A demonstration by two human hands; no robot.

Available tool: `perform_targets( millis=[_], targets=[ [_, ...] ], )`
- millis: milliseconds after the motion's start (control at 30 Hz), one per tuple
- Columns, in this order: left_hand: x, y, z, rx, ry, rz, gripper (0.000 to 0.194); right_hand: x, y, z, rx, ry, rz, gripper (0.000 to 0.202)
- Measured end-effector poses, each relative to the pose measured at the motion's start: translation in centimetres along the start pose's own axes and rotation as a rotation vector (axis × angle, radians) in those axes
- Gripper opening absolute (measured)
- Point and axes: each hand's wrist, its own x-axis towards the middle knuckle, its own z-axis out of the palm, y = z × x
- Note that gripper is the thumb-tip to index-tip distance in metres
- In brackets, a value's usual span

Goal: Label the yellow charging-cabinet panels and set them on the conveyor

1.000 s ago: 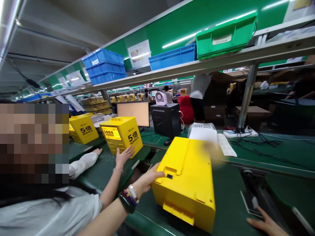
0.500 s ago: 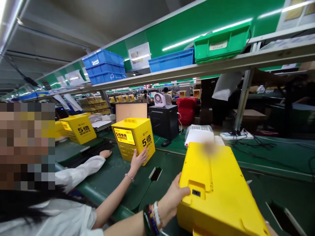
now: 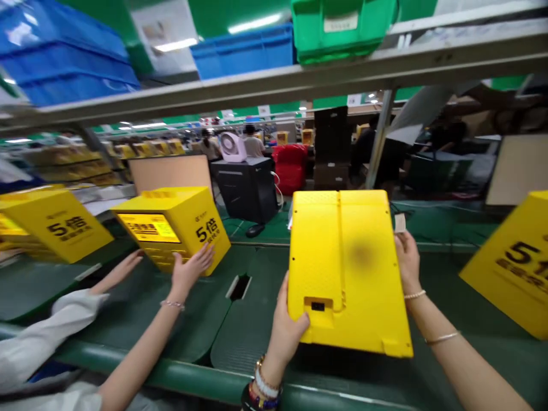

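Observation:
Between my two hands is a yellow charging cabinet [image 3: 317,257], its back panel turned toward me. A black power socket [image 3: 317,306] sits in a recess low on that panel. My left hand [image 3: 287,325] grips the cabinet's lower left edge, thumb beside the recess. On the opposite side, my right hand [image 3: 409,265] presses against the right edge, its fingers partly hidden behind it. A small pale tag [image 3: 399,222] sticks up at the right fingertips. The cabinet leans above the green work surface [image 3: 252,331]; whether its bottom touches the surface is unclear.
To the left, a co-worker's hands [image 3: 192,268] touch another yellow cabinet [image 3: 166,200]. More cabinets stand at far left and at right [image 3: 514,274]. A black computer case [image 3: 248,188], mouse [image 3: 255,230] and overhead shelf [image 3: 240,88] with bins are behind. A slot [image 3: 238,287] opens in the surface.
The view has swung right and down. The cabinet in my hands has turned more upright, back panel toward me. My right hand, mostly hidden before, now shows at its right edge.

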Motion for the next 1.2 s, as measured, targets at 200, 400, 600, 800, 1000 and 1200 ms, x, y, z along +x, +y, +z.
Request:
perform_targets(
  millis=[200, 400, 600, 800, 1000, 1200],
  targets=[
    [0.4, 0.7, 0.5, -0.331, -0.063, -0.316, 0.088, -6.0, -5.5, -6.2, 0.020, 0.075, -0.066, 0.029],
    [0.5, 1.0, 0.6, -0.364, -0.084, -0.338, 0.092, -14.2, -7.9, -6.9, -0.215, -0.402, 0.051, 0.018],
    [0.8, 1.5, 0.6, -0.410, -0.089, -0.318, 0.090, -15.3, -7.1, -5.1, -0.354, -0.313, 0.095, 0.035],
    [1.1, 1.9, 0.7, -0.436, -0.090, -0.335, 0.091, -15.5, -6.2, -4.6, -0.427, -0.300, 0.069, 0.032],
    [1.2, 1.6, 0.7, -0.446, -0.090, -0.333, 0.091, -15.6, -5.8, -4.5, -0.454, -0.293, 0.075, 0.031],
    [1.2, 1.1, 0.7, -0.425, -0.091, -0.323, 0.091, -15.6, -5.8, -4.4, -0.484, -0.290, 0.040, 0.032]
  ],
)
